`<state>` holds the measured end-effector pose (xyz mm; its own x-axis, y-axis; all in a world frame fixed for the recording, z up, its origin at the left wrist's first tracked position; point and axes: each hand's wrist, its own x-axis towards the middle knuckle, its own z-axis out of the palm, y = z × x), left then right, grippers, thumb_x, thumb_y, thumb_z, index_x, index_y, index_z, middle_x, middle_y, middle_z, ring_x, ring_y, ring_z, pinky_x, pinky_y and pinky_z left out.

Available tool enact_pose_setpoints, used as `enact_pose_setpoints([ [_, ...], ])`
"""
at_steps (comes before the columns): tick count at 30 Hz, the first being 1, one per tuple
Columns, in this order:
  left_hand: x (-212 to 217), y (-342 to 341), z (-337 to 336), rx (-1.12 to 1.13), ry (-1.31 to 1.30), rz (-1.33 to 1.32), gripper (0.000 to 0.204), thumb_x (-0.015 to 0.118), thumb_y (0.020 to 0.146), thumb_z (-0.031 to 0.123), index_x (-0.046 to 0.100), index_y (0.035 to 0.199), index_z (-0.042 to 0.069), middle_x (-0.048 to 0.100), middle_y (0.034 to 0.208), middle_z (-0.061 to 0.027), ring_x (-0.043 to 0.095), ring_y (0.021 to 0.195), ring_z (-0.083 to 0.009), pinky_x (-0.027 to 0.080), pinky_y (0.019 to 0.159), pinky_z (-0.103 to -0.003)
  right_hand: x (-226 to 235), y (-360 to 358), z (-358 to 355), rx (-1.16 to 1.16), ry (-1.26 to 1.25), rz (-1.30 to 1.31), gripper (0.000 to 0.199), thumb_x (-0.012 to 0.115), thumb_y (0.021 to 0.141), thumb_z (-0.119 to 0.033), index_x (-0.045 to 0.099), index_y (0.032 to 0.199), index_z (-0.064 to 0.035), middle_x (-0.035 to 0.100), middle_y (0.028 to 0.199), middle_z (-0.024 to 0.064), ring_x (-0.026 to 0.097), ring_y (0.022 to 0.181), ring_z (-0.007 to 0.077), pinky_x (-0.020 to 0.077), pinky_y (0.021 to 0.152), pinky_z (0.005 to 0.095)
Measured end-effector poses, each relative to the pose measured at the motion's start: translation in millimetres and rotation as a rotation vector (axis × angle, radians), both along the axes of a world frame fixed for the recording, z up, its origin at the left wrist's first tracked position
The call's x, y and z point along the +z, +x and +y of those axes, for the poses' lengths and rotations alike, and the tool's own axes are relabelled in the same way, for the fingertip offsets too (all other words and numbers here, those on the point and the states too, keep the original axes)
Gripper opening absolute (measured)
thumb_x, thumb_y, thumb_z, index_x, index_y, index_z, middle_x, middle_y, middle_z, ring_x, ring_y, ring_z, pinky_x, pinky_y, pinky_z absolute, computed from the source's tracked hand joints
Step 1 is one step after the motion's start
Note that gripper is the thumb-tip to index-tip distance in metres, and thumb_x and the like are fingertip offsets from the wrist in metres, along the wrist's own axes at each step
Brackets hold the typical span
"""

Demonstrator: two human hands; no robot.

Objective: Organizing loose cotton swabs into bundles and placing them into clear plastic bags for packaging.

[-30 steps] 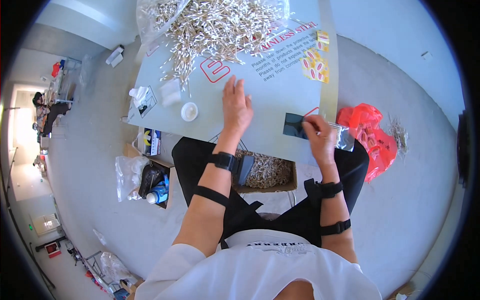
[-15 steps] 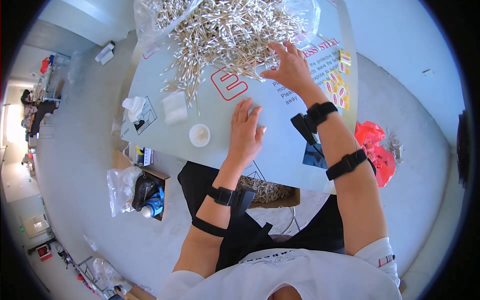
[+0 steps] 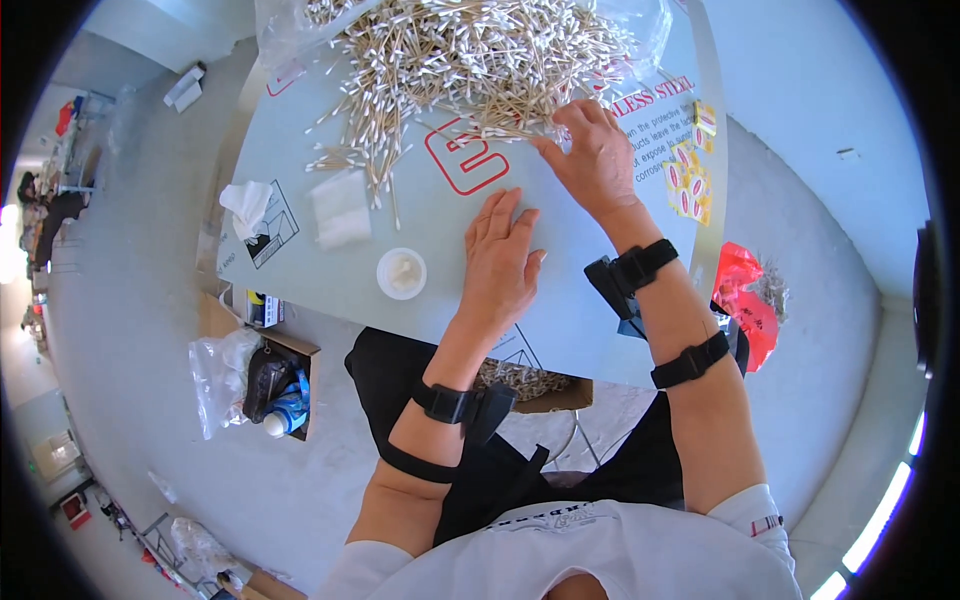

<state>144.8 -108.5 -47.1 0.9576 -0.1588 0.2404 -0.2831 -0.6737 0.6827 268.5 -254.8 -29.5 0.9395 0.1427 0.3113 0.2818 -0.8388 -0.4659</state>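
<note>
At the left of the pale grey-blue tabletop (image 3: 420, 300), a crumpled white tissue (image 3: 246, 203), a folded white cloth pad (image 3: 340, 210) and a small round white dish (image 3: 401, 273) are seen, all apart from the hands. The left hand (image 3: 502, 262) is laid flat on the table near the dish, fingers spread and released, nothing held; a second ago it was resting much the same way, so it has hardly been moved. The large heap of white-tipped wooden cotton swabs (image 3: 470, 60) is spread across the far side of the table. The right hand (image 3: 592, 160), which a second ago was drawn back at the near edge by a red plastic bag (image 3: 745, 300), has been carried forward to the heap's near edge; its fingers are curled over a few swabs, though a closed grasp cannot be told. A fresh pick from the heap appears to be underway.
</note>
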Motion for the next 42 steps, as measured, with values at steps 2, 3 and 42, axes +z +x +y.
enact_pose_setpoints([
  [2, 0, 1, -1, -0.014, 0.028, -0.003, 0.047, 0.071, 0.075, 0.004, 0.058, 0.120, 0.002, 0.044, 0.141, -0.0165, 0.039, 0.133, -0.0375, 0.032, 0.108, -0.048, 4, 11, -1, 0.021, 0.085, 0.032, 0.040, 0.077, 0.071, -0.033, 0.065, 0.100, -0.0086, 0.060, 0.110, 0.0104, 0.054, 0.109, 0.0326, 0.0438, 0.089, 0.0523],
  [3, 1, 1, -1, -0.014, 0.022, -0.003, 0.047, 0.071, 0.075, 0.004, 0.058, 0.120, 0.002, 0.044, 0.141, -0.0165, 0.039, 0.133, -0.0375, 0.032, 0.108, -0.048, 6, 19, 0, 0.002, 0.069, -0.064, 0.038, 0.077, 0.071, -0.034, 0.066, 0.098, -0.0090, 0.061, 0.108, 0.0101, 0.054, 0.109, 0.0320, 0.0451, 0.088, 0.0503],
  [42, 18, 11, 2, 0.104, 0.065, -0.411, 0.033, 0.067, 0.076, 0.003, 0.062, 0.108, 0.001, 0.060, 0.116, -0.0147, 0.055, 0.109, -0.0330, 0.047, 0.086, -0.040, 24, -64, -10, 0.270, -0.192, -0.080, 0.009, 0.072, 0.077, -0.011, 0.066, 0.082, -0.0082, 0.062, 0.081, 0.0098, 0.064, 0.073, 0.0303, 0.0504, 0.061, 0.0377],
])
